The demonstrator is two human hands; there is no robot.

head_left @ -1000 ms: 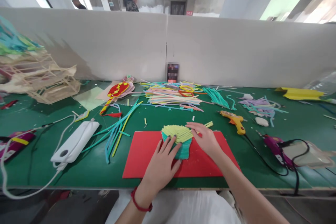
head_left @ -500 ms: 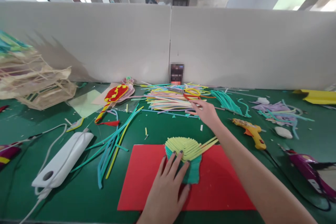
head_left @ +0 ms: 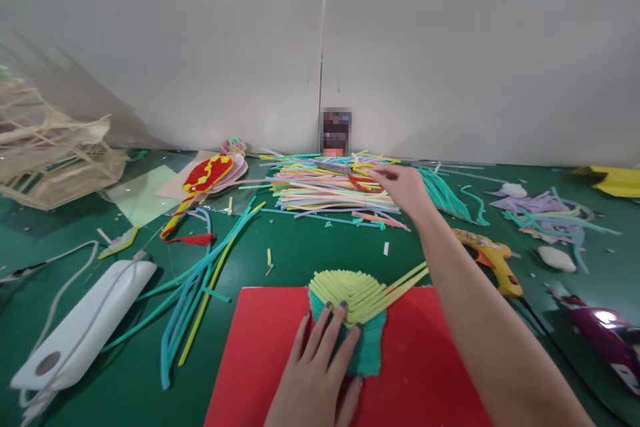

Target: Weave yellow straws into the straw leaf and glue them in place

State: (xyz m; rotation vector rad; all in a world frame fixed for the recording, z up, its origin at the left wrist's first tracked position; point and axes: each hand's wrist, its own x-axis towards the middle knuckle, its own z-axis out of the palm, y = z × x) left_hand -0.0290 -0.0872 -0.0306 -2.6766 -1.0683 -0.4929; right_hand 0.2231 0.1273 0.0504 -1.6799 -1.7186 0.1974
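Observation:
My left hand (head_left: 317, 367) lies flat with fingers spread over a craft piece on a red sheet (head_left: 420, 353). The upper part of the piece is a fan of overlapping yellow-green strips (head_left: 347, 290), with a few loose ends stretching to the right. Below it is a teal ribbed section (head_left: 367, 350), partly under my fingers. My right hand (head_left: 403, 187) reaches to the back of the table, its fingers pinched at the handles of the scissors (head_left: 365, 183). These lie on a pile of pastel strips (head_left: 325, 197), blades pointing left.
A phone (head_left: 336, 132) leans on the white partition (head_left: 175, 60). Yellow glue gun (head_left: 493, 260), purple tool (head_left: 600, 337) and teal strips (head_left: 445, 193) lie right. A white power strip (head_left: 85, 327), loose strips (head_left: 200, 280) and red-yellow fan-shaped craft (head_left: 207, 173) lie left.
My right hand has moved slightly back, from the front of the strip pile to the scissors' handles. My left hand stays on the craft piece. The camera view has tilted down.

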